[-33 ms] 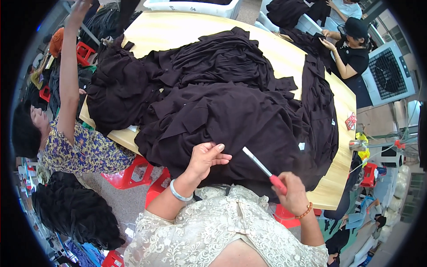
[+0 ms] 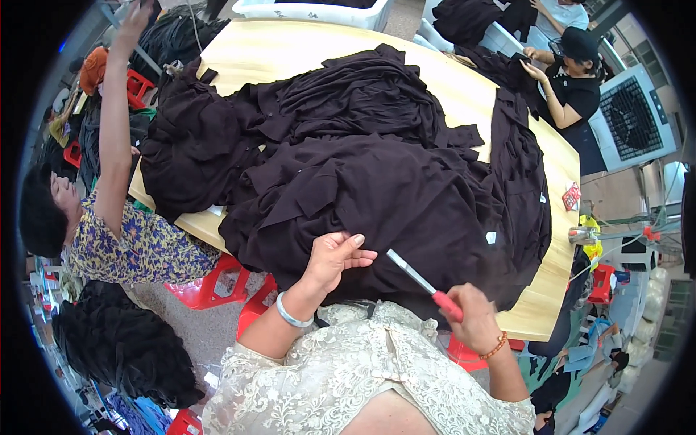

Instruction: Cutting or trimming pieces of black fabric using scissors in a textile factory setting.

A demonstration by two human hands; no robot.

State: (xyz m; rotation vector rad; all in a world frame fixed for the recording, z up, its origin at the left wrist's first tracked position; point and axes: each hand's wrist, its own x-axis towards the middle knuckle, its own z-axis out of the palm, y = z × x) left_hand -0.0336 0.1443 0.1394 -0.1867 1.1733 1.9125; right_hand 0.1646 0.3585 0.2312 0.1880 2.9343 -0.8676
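My left hand (image 2: 333, 259) hovers over the near edge of a heap of dark garments (image 2: 391, 192). Its thumb and fingers come together; whether a thread or anything else is between them is too small to tell. In my right hand (image 2: 475, 317) is a slim tool (image 2: 413, 273) with a red handle and a straight silver shaft or blade; its exact kind does not show. The tool's tip points up and left, a short gap from my left fingertips. Under both hands, dark cloth hangs over the table's near side towards my lap.
More dark garments (image 2: 192, 138) lie on the pale wooden table (image 2: 464, 87). A white tub (image 2: 312, 10) stands beyond it. One person (image 2: 138, 239) sits at left with an arm raised; another (image 2: 576, 87) handles dark cloth at far right. Red stools (image 2: 210, 283) stand at the near left.
My right hand and the tool have shifted slightly left, bringing its tip closer to my left fingers. My left hand has hardly moved. The raised hand of the person at left has moved slightly.
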